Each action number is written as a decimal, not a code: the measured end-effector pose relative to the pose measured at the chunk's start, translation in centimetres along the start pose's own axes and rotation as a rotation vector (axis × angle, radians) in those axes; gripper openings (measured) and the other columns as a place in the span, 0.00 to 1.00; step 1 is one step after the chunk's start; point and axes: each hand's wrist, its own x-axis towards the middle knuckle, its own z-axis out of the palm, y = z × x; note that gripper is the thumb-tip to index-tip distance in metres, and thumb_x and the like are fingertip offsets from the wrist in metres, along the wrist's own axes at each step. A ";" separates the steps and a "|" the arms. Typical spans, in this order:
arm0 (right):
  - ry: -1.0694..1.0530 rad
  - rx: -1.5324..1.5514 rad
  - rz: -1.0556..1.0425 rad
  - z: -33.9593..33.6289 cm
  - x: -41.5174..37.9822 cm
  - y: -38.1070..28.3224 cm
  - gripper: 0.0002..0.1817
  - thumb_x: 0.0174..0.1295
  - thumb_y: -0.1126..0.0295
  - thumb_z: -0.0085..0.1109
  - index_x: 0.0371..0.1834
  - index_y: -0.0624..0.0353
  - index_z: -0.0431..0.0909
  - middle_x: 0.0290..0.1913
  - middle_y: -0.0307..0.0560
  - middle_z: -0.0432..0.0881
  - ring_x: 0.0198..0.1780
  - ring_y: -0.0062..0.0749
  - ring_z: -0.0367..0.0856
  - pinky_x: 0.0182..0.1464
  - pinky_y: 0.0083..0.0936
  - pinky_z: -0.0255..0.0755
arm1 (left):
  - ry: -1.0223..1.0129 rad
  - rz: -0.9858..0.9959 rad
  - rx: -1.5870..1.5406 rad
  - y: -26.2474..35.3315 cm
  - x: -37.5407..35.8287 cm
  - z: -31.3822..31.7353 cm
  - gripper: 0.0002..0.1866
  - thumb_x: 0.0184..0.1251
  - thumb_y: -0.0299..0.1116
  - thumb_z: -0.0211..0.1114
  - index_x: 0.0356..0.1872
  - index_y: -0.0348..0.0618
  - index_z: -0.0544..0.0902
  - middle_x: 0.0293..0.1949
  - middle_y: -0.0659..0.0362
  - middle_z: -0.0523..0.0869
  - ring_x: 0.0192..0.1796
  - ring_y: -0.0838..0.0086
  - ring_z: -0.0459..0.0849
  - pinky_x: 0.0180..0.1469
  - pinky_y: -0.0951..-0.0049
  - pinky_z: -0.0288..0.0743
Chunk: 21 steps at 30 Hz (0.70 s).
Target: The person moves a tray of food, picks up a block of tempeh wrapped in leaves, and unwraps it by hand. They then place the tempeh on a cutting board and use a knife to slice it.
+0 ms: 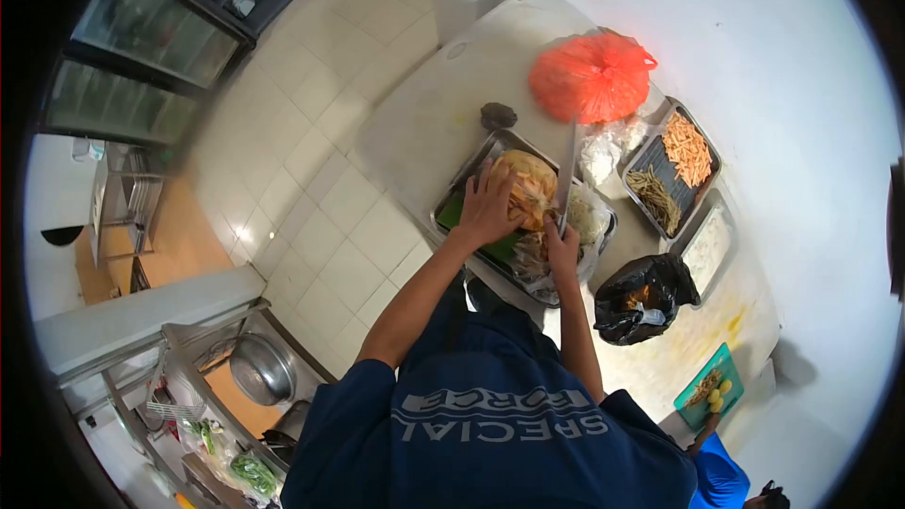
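Note:
My left hand [488, 209] lies over a clear plastic bag of orange-yellow food [531, 179], its fingers curved round the near side and holding it. Closed round the handle of a long knife [569, 165] is my right hand [563, 243], with the blade pointing away from me alongside the bag. Both hands are over a metal tray [443, 203] that carries a green leaf-like piece [451, 212] and more clear bags. One of these, a bag of pale food [588, 217], lies beside my right hand.
On the table stand a red plastic bag [594, 77], a tray of orange strips and green beans [671, 168], a white-filled container [709, 245] and a black bag [643, 297]. A person in a blue sleeve [718, 473] is by a green cutting board [709, 386].

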 end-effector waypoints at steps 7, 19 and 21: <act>-0.092 -0.005 -0.082 -1.2 -0.9 0.4 0.14 0.72 0.61 0.59 0.29 0.54 0.71 0.18 0.29 0.65 0.16 0.15 0.63 0.19 0.19 0.56 | 0.006 0.128 0.071 3.7 0.4 1.0 0.38 0.65 0.55 0.64 0.73 0.52 0.67 0.76 0.52 0.60 0.81 0.54 0.48 0.76 0.43 0.45; -0.384 -0.068 -0.314 1.2 -1.4 0.9 0.21 0.64 0.78 0.53 0.61 0.63 0.65 0.58 0.54 0.73 0.61 0.41 0.74 0.67 0.38 0.65 | 0.018 -0.320 -1.083 7.3 -3.7 -1.1 0.21 0.78 0.45 0.57 0.56 0.36 0.79 0.43 0.53 0.87 0.44 0.68 0.85 0.48 0.70 0.76; -0.384 -0.042 -0.334 2.0 -2.9 -1.8 0.23 0.66 0.76 0.53 0.63 0.60 0.60 0.54 0.50 0.74 0.56 0.30 0.73 0.57 0.28 0.69 | 0.058 -0.350 -1.127 6.9 -4.0 -0.2 0.20 0.78 0.43 0.57 0.55 0.36 0.80 0.43 0.54 0.87 0.44 0.70 0.84 0.48 0.70 0.76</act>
